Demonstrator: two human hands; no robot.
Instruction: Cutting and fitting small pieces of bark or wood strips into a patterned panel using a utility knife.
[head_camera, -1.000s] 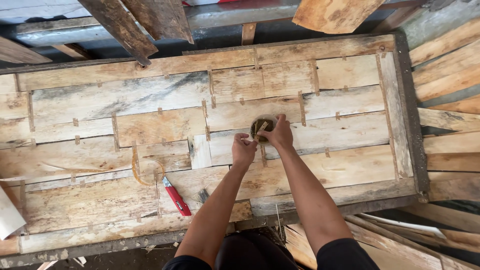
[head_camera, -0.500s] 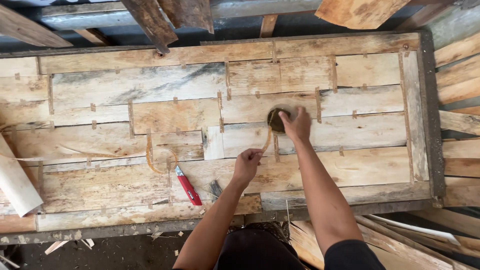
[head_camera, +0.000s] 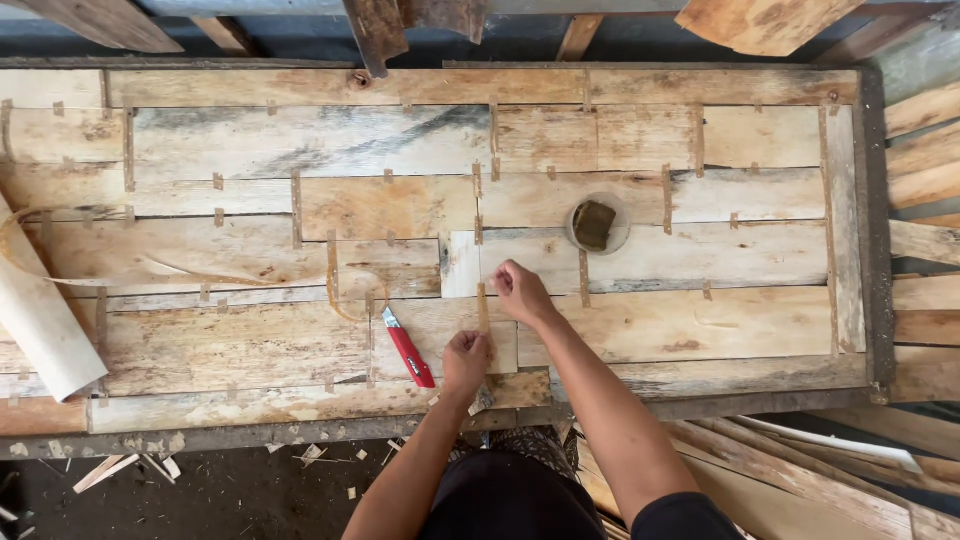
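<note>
Both hands pinch a tape strip (head_camera: 484, 315): right hand (head_camera: 520, 292) at its top, left hand (head_camera: 466, 360) at its bottom, pressed along a seam of the veneer sheet (head_camera: 250, 340). Red knife (head_camera: 409, 352) just left of left hand. Sponge dish (head_camera: 597, 224) up right.

Woodworking workshop, patched veneer sheet (head_camera: 250, 150), stacked boards (head_camera: 925, 150), offcuts (head_camera: 120, 468)

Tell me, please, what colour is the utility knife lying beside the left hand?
The slim plastic utility knife is red, with a silver blade tip; the head view shows it.
</note>
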